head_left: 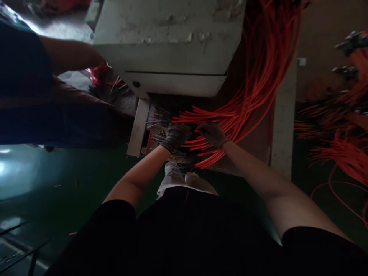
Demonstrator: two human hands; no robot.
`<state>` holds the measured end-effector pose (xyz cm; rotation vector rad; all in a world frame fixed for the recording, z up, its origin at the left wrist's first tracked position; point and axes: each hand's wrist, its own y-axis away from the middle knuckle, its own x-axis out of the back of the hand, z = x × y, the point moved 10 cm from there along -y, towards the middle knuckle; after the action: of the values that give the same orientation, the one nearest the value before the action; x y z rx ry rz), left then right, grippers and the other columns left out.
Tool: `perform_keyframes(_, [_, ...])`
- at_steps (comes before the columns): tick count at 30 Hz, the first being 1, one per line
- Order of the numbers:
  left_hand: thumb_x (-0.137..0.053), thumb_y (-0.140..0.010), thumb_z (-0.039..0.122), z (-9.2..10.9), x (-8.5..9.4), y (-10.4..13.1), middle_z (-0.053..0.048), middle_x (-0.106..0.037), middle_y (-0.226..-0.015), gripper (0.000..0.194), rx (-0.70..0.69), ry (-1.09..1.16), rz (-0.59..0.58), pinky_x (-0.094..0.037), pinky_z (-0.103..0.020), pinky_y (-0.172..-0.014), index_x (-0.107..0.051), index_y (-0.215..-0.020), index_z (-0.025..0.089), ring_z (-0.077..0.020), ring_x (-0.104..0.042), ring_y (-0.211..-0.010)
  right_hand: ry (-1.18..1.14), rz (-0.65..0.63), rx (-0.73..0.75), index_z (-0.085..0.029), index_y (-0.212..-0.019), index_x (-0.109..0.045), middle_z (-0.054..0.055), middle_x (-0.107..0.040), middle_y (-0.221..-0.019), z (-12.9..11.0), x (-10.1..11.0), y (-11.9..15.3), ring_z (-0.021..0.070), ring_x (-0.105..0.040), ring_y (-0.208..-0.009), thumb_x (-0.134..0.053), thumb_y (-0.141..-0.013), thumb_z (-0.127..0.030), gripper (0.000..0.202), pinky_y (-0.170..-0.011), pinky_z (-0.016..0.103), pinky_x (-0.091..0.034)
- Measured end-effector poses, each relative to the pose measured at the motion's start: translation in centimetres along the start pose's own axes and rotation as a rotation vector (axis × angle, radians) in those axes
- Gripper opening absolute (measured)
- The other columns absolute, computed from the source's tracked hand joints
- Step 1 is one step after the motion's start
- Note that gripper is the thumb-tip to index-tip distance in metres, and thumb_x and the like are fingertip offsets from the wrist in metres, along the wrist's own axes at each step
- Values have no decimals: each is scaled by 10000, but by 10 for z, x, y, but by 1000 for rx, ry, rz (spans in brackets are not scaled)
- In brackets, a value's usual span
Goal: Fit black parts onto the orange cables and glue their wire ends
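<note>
A thick bundle of orange cables (267, 65) curves down from the upper right onto the work surface in front of me. Their stripped ends, dark with thin bare wires (153, 119), point left. My left hand (176, 136), in a grey glove, is closed at the dark ends of the cables; its fingertips are dim. My right hand (212, 134), also gloved, has its fingers closed around an orange cable just right of the left hand. More orange cables lie above and below both hands. Exactly which strand each hand grips is partly hidden.
A worn, light-coloured machine housing (172, 57) stands just beyond my hands. At the left, another person's arm (71, 55) reaches behind it toward a red bundle (99, 74). More orange cables (347, 153) hang at the right. Cable scraps (73, 233) lie on the green floor (94, 180).
</note>
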<state>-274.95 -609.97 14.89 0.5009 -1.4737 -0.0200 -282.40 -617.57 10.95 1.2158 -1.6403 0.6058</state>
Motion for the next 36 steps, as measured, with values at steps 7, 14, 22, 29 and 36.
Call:
perform_keyframes(7, [-364,-1036,248,13,-42,17,-125,-654,-1326,388,-53,6,-60,-490,-373,-940,-582,-1354,204,-240,-634,-1171,231,-157,34,-165,-1121,-761,172,-722,-1136,-10,-5,16,405,-558,-1187,-501,-969,-264,318,-884,509,-470])
perform_keyframes(14, [-343,-1038,299,18,-40,20,-146,-629,-1348,418,-61,-3,-60,-460,-401,-1004,-545,-1375,157,-269,-607,-1213,284,-223,72,-130,-1133,-746,166,-724,-1148,-17,-3,6,321,-625,-1125,-529,-978,-259,297,-1005,435,-408])
perform_keyframes(22, [-314,-1033,242,20,-13,15,-160,-646,-1301,380,-33,-26,0,-456,-428,-978,-594,-1273,148,-287,-618,-1191,120,-124,43,-103,-1221,-698,176,-700,-1214,-8,6,6,298,-597,-1178,-451,-1011,-266,363,-1012,406,-371])
perform_keyframes(29, [-396,-1023,248,21,-23,-3,-153,-676,-1267,330,-53,50,-92,-499,-356,-932,-605,-1249,129,-256,-648,-1168,-33,14,53,-131,-1137,-744,127,-737,-1139,3,3,2,280,-633,-1117,-517,-969,-231,299,-1016,404,-398])
perform_keyframes(36, [-430,-1024,318,23,-16,-14,-104,-750,-1052,336,-42,89,-59,-535,-338,-829,-682,-1183,163,-231,-707,-950,-76,96,24,-146,-1020,-768,101,-753,-1024,9,1,0,266,-653,-1043,-601,-926,-198,199,-1020,403,-436])
